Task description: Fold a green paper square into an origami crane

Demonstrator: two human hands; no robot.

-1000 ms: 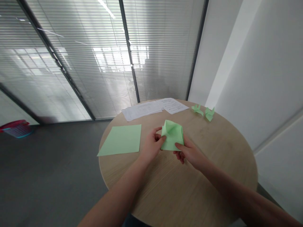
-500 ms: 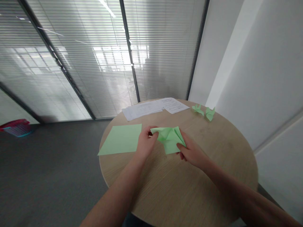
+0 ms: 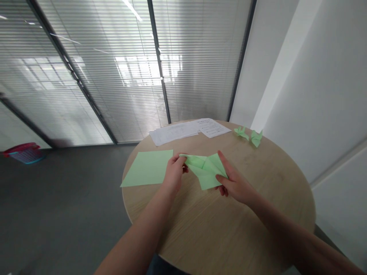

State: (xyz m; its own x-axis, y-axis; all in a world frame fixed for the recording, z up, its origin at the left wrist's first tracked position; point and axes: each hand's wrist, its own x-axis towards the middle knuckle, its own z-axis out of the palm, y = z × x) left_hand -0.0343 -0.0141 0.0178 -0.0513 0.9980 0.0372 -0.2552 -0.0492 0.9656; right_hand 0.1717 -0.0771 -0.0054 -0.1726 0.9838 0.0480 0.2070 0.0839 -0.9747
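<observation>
A partly folded sheet of light green paper is held up above the round table, creased and with its flaps partly spread. My left hand pinches its upper left corner between thumb and fingers. On the right edge, my right hand grips the paper with the thumb on top and fingers underneath; its index finger stretches up along the edge. The fingers beneath the paper are partly hidden. Just left of my left hand, a flat green sheet lies on the table.
The round wooden table bears printed white sheets at its far edge. Two folded green paper figures, one beside another, sit at the back right. A red and blue basket stands on the floor at far left.
The left corner of the folded paper has been drawn outward to the left, and its middle is stretched flatter. My right index finger has straightened upward. Both hands keep their hold.
</observation>
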